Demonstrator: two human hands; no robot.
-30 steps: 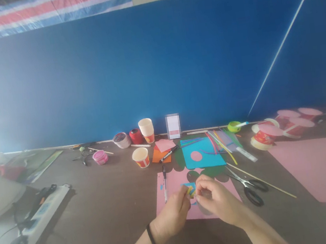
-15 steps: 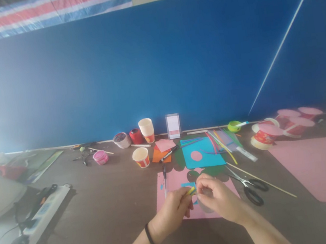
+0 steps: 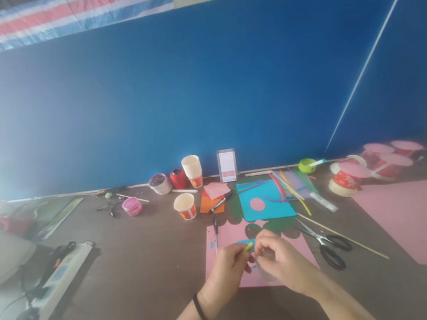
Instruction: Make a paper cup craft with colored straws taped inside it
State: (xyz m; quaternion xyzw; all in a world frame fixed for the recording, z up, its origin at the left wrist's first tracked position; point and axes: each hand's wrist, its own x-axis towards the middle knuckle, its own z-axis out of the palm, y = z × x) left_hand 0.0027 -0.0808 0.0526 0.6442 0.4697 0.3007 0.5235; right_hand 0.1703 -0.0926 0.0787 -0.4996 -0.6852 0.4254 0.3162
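Note:
My left hand [image 3: 229,270] is closed, thumb against fingers, on a small yellow strip [image 3: 248,247] that sticks out towards the right. Close beside it, my right hand [image 3: 287,263] has its thumb and fingertips pinched together; what they hold, if anything, is hidden. Both hands are over a pink sheet [image 3: 212,266] with round holes cut in it. A bit of blue paper [image 3: 242,242] shows just behind the strip, partly covered by my fingers. A pen [image 3: 216,233] lies on the sheet's left side, and black-handled scissors [image 3: 327,247] lie to the right of my right hand.
Behind the sheet are a blue foam sheet [image 3: 251,215] with a pink disc, coloured pipe cleaners [image 3: 279,188], and a paper cup [image 3: 184,207]. Several pink-topped cups [image 3: 353,177] stand right, near large pink paper [image 3: 421,221]. A power strip [image 3: 56,283] lies left.
My right hand has shifted slightly left, closer to my left hand. The yellow strip in my left hand has tilted a little and moved slightly left and up.

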